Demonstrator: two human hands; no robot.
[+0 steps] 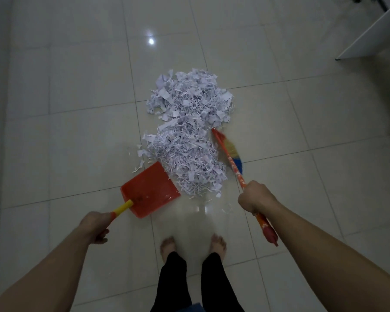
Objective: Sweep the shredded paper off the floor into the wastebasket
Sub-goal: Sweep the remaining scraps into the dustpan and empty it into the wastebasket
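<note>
Standing barefoot on the pale tiled floor point(77, 91) with a big pile of shredded paper point(187, 136) right in front of my feet point(193, 245). It's white with a slightly lilac cast in this dim light, a mix of thin crinkly strips and some wider torn scraps, heaped into two lumps that run together, one farther from me and one nearer. A few loose bits lie scattered off its left side and near edge.

My left hand point(95, 227) is curled tight round the yellow handle of the red dustpan point(150, 190), whose flat blade sits on the floor with its front edge touching the near-left side of the pile. My right hand point(256, 195) is fisted round the red patterned stick of the broom point(231, 154), gripping well up from the head, with the stick's end poking out behind my wrist. The broom's multicoloured bristles, red, yellow and blue, sit against the right side of the pile.

There's a white panel point(374, 34) at the far right corner of the view. No wastebasket in sight.
</note>
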